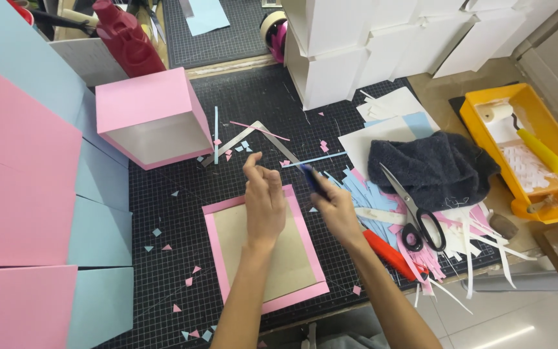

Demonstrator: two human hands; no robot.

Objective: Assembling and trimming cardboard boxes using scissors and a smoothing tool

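I see left hand (264, 197) pinched, contents unclear | right hand (334, 203) gripping blue-handled knife (312, 178) | brown cardboard panel on pink paper sheet (263, 249): edges unfolded yet

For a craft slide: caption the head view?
Two hands, left hand and right hand, above pink-bordered cardboard on a cutting mat.

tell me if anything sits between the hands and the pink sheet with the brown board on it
Nothing visible does. The left hand hovers directly over the top edge of the pink sheet and its brown board, and the right hand, gripping a dark blue tool, is just beside the sheet's right edge. Only small paper scraps lie around it.
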